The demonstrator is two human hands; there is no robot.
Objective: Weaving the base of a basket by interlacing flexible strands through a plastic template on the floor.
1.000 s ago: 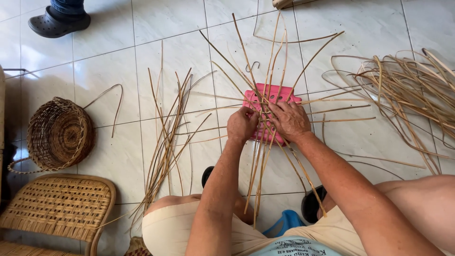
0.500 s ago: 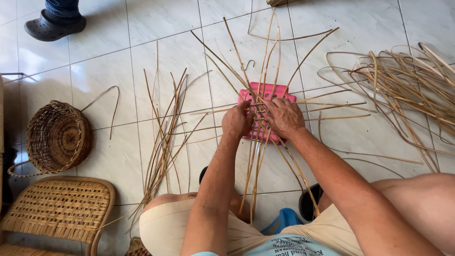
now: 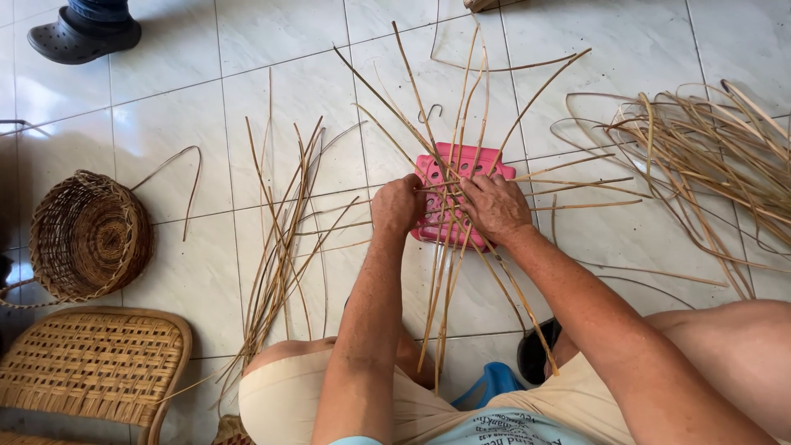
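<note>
Both hands work at the crossed cane strips [image 3: 449, 216]: left hand [image 3: 398, 204] pinching them, right hand [image 3: 494, 206] pressing them onto a pink plastic stool [image 3: 461, 165]. Seemingly the weaving's base is starting; interlacing needs firm hold. Loose strips [image 3: 284, 214] left, cane heap [image 3: 709, 140] right, woven basket [image 3: 89, 237] far left.
</note>
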